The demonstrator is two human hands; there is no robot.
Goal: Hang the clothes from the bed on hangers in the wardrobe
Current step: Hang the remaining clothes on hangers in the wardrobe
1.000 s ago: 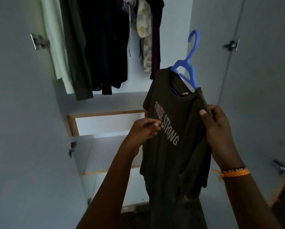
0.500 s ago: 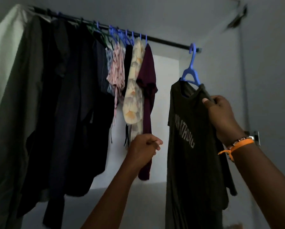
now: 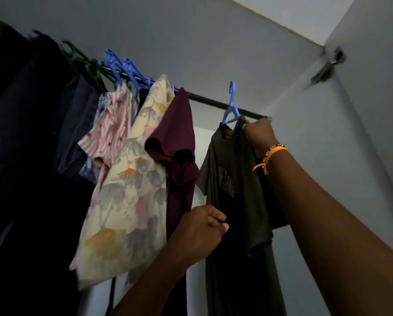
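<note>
Olive T-shirt (image 3: pixel 227 179) on blue hanger (image 3: pixel 231 108) at wardrobe rail (image 3: pixel 213 101), right of hung clothes.
Dark olive, short-sleeved, pale chest lettering, draped long beside maroon shirt (image 3: pixel 177 142) and floral shirt (image 3: pixel 127 183). Right hand (image 3: pixel 259 135) curled around shoulder fabric at the hanger; left hand (image 3: pixel 200 233) lower, fingers curled at the front, grip unclear.

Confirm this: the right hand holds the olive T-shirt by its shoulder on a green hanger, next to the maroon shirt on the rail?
Not quite: the hanger is blue, not green, as the head view shows. The right hand does hold the olive T-shirt by its shoulder, next to the maroon shirt on the rail.
</note>
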